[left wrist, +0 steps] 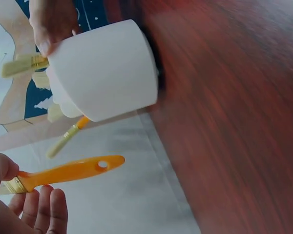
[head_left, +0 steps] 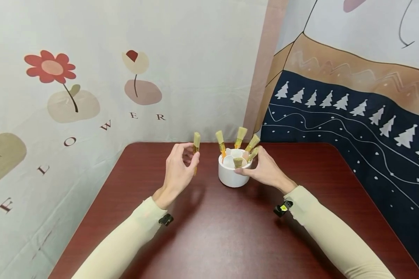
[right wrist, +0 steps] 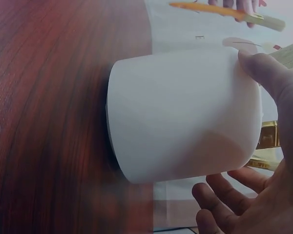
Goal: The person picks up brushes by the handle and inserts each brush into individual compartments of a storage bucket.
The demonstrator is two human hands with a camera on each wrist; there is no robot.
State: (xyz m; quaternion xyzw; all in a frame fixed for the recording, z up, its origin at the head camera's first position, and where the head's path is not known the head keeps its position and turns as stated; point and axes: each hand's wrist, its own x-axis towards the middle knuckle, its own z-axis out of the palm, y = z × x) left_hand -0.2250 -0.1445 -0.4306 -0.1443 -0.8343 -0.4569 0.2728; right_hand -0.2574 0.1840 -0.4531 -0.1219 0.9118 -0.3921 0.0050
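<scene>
My left hand (head_left: 177, 170) pinches a paintbrush (left wrist: 73, 171) near its metal band, with the bristles up and the orange handle pointing down in the head view. It hangs to the left of a round white divided holder (head_left: 232, 177), apart from it. My right hand (head_left: 269, 170) grips that holder at its right side, thumb (right wrist: 256, 63) against the near rim and fingers around the far side. Several paintbrushes (head_left: 220, 138) stand in the holder, bristles up and leaning outward. The right hand partly hides the ones on its side.
The holder stands on a dark red-brown wooden table (head_left: 209, 240), toward its far edge. Behind the table hangs a pale cloth (head_left: 202, 69) printed with flowers and letters. A dark blue cloth (head_left: 321, 116) with white trees hangs at the right.
</scene>
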